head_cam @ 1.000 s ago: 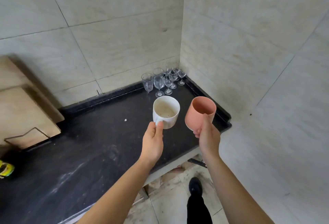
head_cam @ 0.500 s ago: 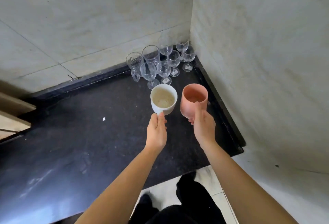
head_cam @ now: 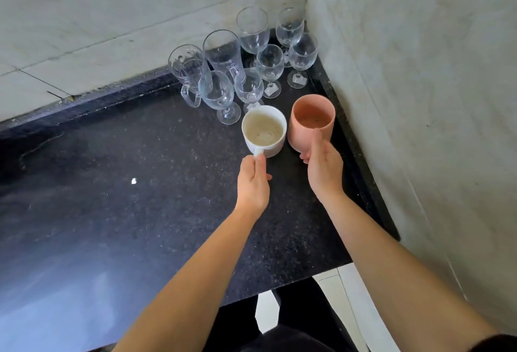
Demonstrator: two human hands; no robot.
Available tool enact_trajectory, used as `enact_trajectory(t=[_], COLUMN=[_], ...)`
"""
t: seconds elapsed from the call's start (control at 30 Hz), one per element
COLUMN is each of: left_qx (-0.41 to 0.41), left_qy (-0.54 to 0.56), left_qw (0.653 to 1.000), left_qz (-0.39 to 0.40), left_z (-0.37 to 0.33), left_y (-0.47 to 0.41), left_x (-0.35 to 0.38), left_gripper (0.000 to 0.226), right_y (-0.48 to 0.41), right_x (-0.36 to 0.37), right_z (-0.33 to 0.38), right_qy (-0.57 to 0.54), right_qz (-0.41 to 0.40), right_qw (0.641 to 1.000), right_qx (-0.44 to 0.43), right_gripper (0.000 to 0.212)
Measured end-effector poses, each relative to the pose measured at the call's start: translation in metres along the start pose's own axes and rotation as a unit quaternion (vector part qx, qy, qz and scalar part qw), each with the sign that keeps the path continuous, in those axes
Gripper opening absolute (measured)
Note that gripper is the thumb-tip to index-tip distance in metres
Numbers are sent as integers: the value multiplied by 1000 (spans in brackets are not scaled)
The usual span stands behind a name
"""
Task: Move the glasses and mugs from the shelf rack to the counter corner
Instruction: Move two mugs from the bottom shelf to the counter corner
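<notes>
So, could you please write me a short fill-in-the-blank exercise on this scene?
1. The left hand pinches the handle of a mug coloured ____.
2. The right hand grips the pink cup, which is on that mug's ____ side.
3. The clear glasses stand grouped in the ____ of the black counter.
Missing words: white, right, corner.

Both bare forearms reach forward.
Left hand (head_cam: 253, 181) pinches the handle of a white ceramic mug (head_cam: 264, 130); right hand (head_cam: 324, 168) apparently wraps a round pink mug (head_cam: 312, 121).
</notes>
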State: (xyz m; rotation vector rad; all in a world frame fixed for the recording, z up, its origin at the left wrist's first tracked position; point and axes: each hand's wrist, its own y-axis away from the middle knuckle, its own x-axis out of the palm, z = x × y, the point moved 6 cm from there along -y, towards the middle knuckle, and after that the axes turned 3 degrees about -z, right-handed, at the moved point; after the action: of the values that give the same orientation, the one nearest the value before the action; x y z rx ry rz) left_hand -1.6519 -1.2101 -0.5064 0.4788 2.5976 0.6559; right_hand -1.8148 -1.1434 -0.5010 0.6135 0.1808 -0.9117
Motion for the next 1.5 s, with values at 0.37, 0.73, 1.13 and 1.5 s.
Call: enact_trajectory(t=[0.37, 0.73, 1.13, 1.5], left_qx=[7, 23, 48, 125], left_qy=[-5, -161, -189, -200], left_qw=[1000, 987, 979, 961], left_qz=[22, 9, -64, -143], left_z=[-5, -42, -72, -115], left_y=[-23, -18, 20, 63], left_x=[16, -32, -116, -162], left_gripper=[34, 44, 44, 46], right_y=[-44, -36, -21, 47], right_x=[22, 13, -1, -19], right_z=[13, 29, 0, 141], right_qy=[-22, 9, -76, 245], right_qz=[37, 27, 51, 0], right_qw=[999, 1000, 980, 923], right_qx=[-31, 0, 176, -296], right_gripper=[43, 36, 39, 50])
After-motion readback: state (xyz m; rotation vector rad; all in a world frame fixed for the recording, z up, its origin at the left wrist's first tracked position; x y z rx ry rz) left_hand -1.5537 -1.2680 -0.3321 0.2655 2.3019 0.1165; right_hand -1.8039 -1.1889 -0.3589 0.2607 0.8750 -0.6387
